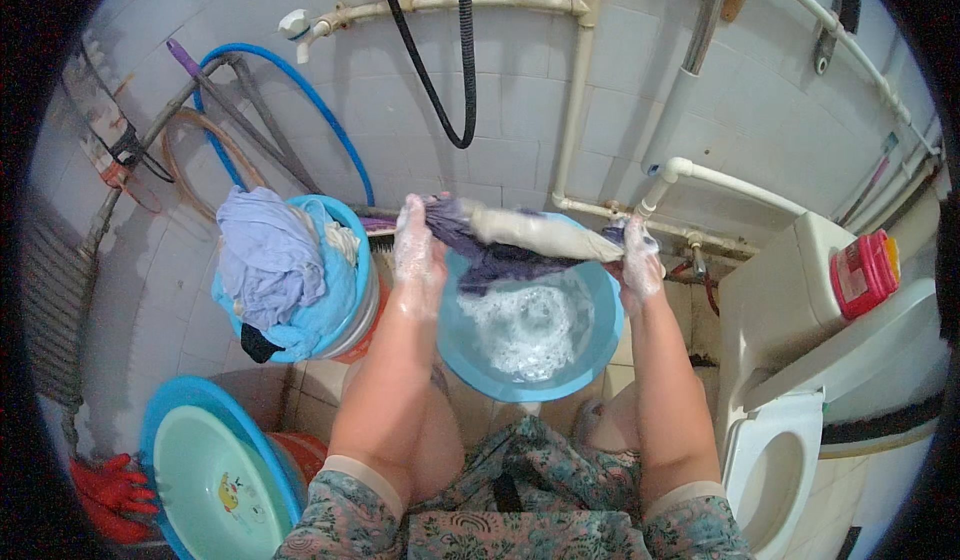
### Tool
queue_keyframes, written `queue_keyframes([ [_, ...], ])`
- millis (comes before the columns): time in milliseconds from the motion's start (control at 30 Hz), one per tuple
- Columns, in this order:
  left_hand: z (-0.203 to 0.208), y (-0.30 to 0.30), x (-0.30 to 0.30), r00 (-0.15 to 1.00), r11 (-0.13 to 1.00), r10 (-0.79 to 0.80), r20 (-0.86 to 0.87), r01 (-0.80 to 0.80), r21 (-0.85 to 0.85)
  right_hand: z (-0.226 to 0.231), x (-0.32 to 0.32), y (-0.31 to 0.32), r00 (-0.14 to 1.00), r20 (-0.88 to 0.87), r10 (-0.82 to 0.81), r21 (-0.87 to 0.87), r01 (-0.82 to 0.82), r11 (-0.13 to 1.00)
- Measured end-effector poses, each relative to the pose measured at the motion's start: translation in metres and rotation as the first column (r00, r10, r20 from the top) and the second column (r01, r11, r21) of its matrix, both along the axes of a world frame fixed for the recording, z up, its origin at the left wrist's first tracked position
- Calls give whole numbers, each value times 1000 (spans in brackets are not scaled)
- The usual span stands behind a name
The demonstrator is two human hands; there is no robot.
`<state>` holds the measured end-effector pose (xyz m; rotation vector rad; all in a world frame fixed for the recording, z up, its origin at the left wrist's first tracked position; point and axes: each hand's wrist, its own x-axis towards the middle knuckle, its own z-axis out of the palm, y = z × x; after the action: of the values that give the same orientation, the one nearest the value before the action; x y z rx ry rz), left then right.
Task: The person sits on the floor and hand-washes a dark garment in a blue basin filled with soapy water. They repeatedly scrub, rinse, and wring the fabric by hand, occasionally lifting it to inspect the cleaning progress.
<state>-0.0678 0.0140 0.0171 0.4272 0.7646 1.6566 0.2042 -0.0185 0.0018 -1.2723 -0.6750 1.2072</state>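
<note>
A dark purple and cream piece of clothing (530, 240) is stretched between my two hands, above a blue basin (455, 345) of sudsy water (525, 330). Soap foam coats both hands. My left hand (415, 245) is closed on the garment's left end. At its other end, my right hand (640, 260) grips the cream part. The cloth is slightly blurred, and its lower dark edge hangs over the far side of the basin. Which garment it is, I cannot make out.
Left of the basin, a blue tub (350, 220) is heaped with light blue clothes (265, 260). Nearer stand a green basin (185, 460) inside a blue one and red rubber gloves (115, 500). A toilet (775, 460) is on the right. Pipes (575, 110) and a black hose (468, 80) line the wall.
</note>
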Motion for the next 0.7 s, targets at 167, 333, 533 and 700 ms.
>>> queue_keyframes([
  [167, -5, 4, -21, 995, 995, 91, -46, -93, -30, 9, 18, -6, 967, -234, -98, 59, 115, 992],
  [333, -17, 9, -27, 965, 1000, 21, -263, -25, -12, 6, 19, -3, 941, -337, -36, 155, 93, 983],
  [533, -4, -10, 1, 447, 901, -279, -850, 428, -71, 43, -10, -17, 916, -171, 363, 351, -288, 891],
  [700, 19, -34, 39, 444, 662, -295, -846, 733, 154, 57, -33, -27, 775, 160, 611, 251, -631, 734],
])
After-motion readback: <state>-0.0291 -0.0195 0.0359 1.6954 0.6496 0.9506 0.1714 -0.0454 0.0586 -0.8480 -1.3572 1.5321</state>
